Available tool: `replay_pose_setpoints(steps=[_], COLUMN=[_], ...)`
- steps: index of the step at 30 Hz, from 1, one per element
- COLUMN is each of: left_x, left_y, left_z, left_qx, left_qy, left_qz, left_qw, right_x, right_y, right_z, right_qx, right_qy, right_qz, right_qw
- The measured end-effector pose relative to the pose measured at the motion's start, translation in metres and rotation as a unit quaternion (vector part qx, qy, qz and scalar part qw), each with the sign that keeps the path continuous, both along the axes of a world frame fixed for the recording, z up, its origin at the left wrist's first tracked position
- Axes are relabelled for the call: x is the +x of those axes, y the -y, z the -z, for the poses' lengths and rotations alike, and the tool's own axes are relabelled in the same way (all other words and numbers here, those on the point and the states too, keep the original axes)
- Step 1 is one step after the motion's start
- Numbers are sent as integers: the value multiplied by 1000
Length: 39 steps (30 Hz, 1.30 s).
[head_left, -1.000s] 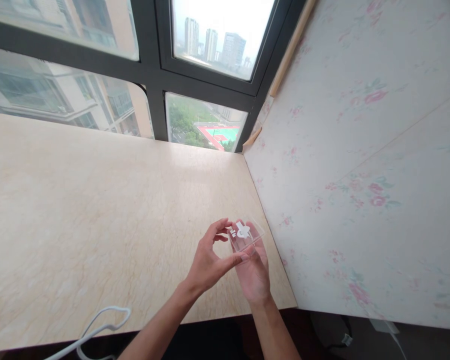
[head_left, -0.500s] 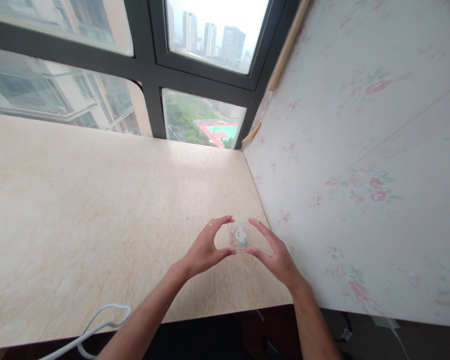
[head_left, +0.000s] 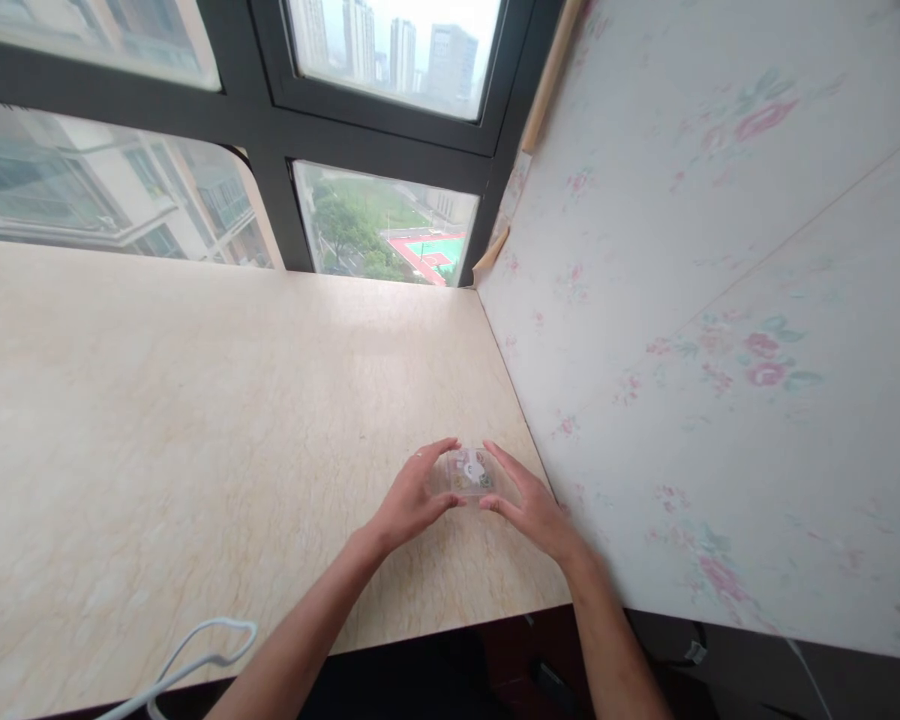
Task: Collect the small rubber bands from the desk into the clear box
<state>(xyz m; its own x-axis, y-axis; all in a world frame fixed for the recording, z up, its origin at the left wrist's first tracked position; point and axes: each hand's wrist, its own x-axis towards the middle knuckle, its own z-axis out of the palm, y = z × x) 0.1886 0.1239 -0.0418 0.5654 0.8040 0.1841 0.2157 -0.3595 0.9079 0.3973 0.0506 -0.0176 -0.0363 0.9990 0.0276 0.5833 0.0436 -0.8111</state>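
A small clear plastic box (head_left: 471, 473) sits low over the marble-patterned tabletop (head_left: 195, 400), close to the floral wallpapered wall (head_left: 705, 330) and near the table's front edge. Whether its bottom rests on the surface or hangs just above it, I cannot tell. Inside it there is a white piece and some tiny yellowish and greenish bits, too small to make out.

The left hand (head_left: 409, 500) cups the box from the side away from the wall, fingers arched over the far edge and the thumb at the near edge, so it is grasping the box. The right hand (head_left: 532, 505) closes on it from the wall side in the same way, thumb and fingertips touching the box's edges. The box lies between the two hands.

A white cable (head_left: 187, 660) loops at the table's front edge, well apart from the box, on the side away from the wall. Behind the table, a dark-framed window (head_left: 270, 110) meets the wall at the corner.
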Motion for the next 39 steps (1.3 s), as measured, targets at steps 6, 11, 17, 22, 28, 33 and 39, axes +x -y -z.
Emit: replay_pose_setpoints(steps=[6, 11, 17, 22, 28, 33, 39], left_x=[5, 5, 3, 4, 8, 12, 12], left_y=[-3, -1, 1, 2, 5, 6, 3], left_z=[4, 10, 12, 9, 5, -1, -6], left_qx=[0, 15, 18, 3, -15, -21, 5], left_qy=[-31, -44, -47, -65, -83, -130, -160], left_qz=[-8, -13, -8, -20, -46, -64, -56], left_qw=[999, 999, 999, 998, 995, 989, 985], right_x=[6, 7, 9, 10, 8, 7, 6], right_y=[-11, -14, -15, -18, -20, -24, -24], right_z=[2, 5, 8, 10, 11, 7, 5], right_qx=[-8, -17, -17, -20, -23, -30, -41], right_qy=[10, 9, 15, 9, -9, -7, -29], right_qz=[-5, -13, -19, -18, 0, 0, 17], right_qw=[1000, 1000, 1000, 1000, 1000, 1000, 999])
